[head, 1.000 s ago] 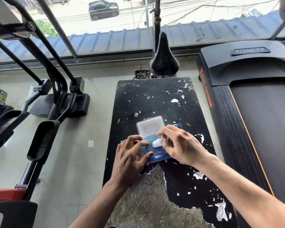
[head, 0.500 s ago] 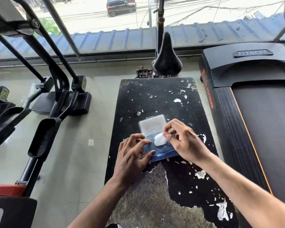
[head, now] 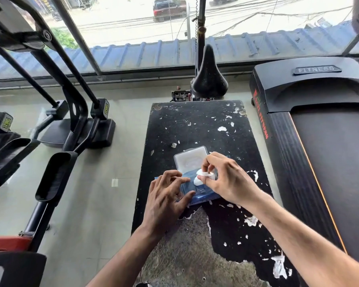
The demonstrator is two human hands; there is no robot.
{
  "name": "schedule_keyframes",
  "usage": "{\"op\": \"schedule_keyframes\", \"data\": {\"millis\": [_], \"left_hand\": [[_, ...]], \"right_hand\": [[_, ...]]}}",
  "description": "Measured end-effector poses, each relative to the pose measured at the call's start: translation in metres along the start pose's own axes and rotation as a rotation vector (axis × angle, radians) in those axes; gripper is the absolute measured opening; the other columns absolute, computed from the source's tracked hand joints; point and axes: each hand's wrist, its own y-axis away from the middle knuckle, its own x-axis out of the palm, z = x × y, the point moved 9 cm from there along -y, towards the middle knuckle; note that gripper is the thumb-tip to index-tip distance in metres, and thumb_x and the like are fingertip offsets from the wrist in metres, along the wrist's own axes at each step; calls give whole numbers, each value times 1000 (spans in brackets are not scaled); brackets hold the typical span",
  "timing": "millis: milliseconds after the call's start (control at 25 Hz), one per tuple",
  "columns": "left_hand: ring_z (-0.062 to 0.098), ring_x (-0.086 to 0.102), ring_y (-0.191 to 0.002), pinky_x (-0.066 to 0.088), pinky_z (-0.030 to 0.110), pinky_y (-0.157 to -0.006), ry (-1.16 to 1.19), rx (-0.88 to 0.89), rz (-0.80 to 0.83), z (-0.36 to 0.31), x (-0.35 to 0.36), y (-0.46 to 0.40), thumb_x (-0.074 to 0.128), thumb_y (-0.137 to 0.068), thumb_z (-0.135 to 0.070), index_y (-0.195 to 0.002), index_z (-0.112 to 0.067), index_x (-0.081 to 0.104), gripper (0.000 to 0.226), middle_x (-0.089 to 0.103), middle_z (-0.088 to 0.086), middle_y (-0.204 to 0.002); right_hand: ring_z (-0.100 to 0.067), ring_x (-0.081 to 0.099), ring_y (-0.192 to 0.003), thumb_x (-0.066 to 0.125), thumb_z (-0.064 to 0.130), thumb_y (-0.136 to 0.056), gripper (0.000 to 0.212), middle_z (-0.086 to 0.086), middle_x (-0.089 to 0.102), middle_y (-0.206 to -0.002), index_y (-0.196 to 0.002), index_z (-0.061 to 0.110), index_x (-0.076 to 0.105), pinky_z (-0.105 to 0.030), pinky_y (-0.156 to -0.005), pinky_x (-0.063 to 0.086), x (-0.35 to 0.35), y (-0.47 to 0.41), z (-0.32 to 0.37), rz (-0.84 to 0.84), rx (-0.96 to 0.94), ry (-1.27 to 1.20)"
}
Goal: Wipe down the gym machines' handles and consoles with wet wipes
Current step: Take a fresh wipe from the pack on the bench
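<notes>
A blue pack of wet wipes lies on a worn black bench, its clear lid flipped open toward the window. My left hand presses the pack's left side down with spread fingers. My right hand pinches a white wipe that sticks up out of the pack's opening, a short length of it raised above the pack.
A black treadmill runs along the right of the bench. An exercise bike's saddle stands just beyond the bench's far end. An elliptical trainer with black pedals fills the left floor. A window wall closes off the back.
My right hand has lifted the wipe a little higher out of the pack. My left hand stays pressed on the pack.
</notes>
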Motion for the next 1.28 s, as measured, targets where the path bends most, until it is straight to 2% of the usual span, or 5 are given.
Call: {"op": "schedule_keyframes", "data": {"millis": [240,440,960,1120,1280], "left_hand": [[6,52,-119,38,33,-100,-13,-13,43,-2,0,-2,56,-93,-63,-126,-37,66,43,49,-13,-127],[8,49,-113,32,31,-89,-71,-30,155,-14,3,-14,63,-91,-55,-133,-45,62,43,45,-13,-121],[6,48,-110,39,35,-94,92,9,181,-29,9,-19,67,-95,-54,-111,-42,67,20,50,-20,-118],[7,50,-111,39,28,-97,224,34,184,-31,9,-14,74,-91,-42,-101,-36,67,13,50,-23,-116],[4,50,-114,40,23,-100,205,61,214,-31,10,-13,67,-97,-23,-114,-36,71,22,51,-19,-122]], "right_hand": [[-8,67,-92,72,14,-93,20,14,71,-97,-92,28,58,-22,-77,55,-11,2,-8,63,33,-241],[0,59,-83,73,26,-94,15,17,58,-88,-108,22,74,-15,-74,47,-6,3,-10,124,-79,2],[-6,67,-101,73,27,-94,9,18,68,-96,-98,26,66,-35,-98,55,-11,16,3,250,-66,-195],[-1,55,-105,70,15,-91,30,20,61,-97,-118,28,66,-16,-96,43,-6,28,0,222,-131,5],[-10,50,-106,70,18,-82,20,10,56,-96,-101,25,70,-28,-90,49,3,38,-1,243,-150,96]]}}
